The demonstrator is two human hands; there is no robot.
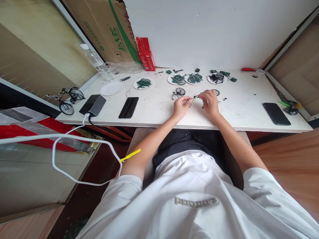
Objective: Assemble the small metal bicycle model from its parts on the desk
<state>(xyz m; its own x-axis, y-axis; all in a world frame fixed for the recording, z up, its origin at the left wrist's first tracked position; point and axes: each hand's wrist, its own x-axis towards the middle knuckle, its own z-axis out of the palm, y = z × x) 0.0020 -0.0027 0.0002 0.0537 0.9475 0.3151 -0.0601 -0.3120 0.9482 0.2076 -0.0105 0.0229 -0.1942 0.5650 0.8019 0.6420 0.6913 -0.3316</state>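
Near the front of the white table (154, 114), my left hand (182, 107) and my right hand (210, 103) meet over small dark model bicycle parts (195, 97). The fingers of each are pinched on a thin piece; its exact shape is too small to make out. Just behind my left hand lies a small spoked wheel (180, 91) with a dark frame piece (174, 96) beside it. Another spoked wheel (216, 92) shows partly behind the fingers of my right hand, which hide the rest of it.
Plates of small parts (144, 83), (178, 79), (195, 78), (217, 78) line the back. At left are a finished model bicycle (66, 99), a grey box (92, 105), a white plate (111, 88), a bottle (97, 61) and a phone (129, 108). Another phone (276, 114) and scissors (281, 96) lie right.
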